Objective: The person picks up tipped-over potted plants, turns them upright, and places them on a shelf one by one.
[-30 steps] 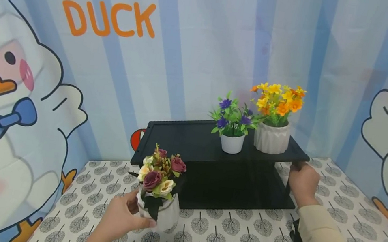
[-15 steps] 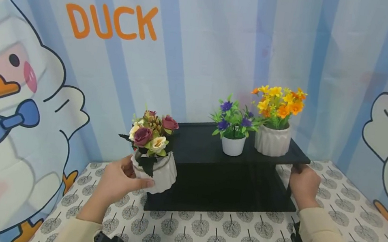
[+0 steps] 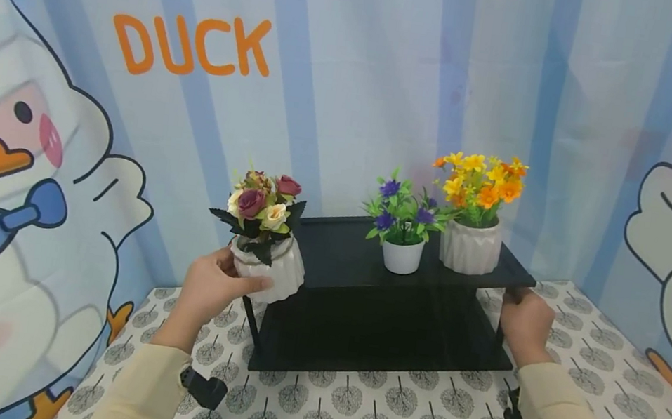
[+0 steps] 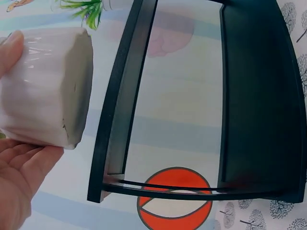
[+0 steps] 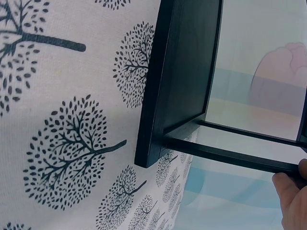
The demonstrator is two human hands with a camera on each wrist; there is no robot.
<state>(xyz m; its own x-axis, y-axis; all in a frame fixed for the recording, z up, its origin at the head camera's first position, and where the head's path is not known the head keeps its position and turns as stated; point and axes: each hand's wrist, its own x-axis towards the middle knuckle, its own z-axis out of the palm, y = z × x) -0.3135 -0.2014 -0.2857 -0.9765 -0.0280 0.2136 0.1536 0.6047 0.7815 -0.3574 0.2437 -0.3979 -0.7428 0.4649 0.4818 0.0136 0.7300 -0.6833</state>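
Note:
My left hand [image 3: 212, 290] grips a white ribbed flowerpot [image 3: 274, 271] of dusky-red and cream artificial roses [image 3: 258, 205], thumb across its front. The pot is slightly tilted at the left end of a black two-tier shelf [image 3: 332, 241]. In the left wrist view, the pot's underside [image 4: 79, 91] stands apart from the shelf's upper board [image 4: 115, 105]. At the shelf's right front corner, my right hand [image 3: 526, 322] holds the post just below the upper board; the right wrist view shows fingertips [image 5: 286, 188] on that post [image 5: 225, 155].
On the upper board stand a small white pot of purple flowers [image 3: 401, 255] and, to its right, a larger white pot of yellow and orange flowers [image 3: 472, 247]. Behind hangs a blue striped curtain [image 3: 365, 86] with duck prints. A tree-patterned cloth [image 3: 373, 412] covers the table.
My left hand has raised the rose pot from in front of the shelf, up and slightly left, to above the upper board's left end. My right hand has kept its grip on the post.

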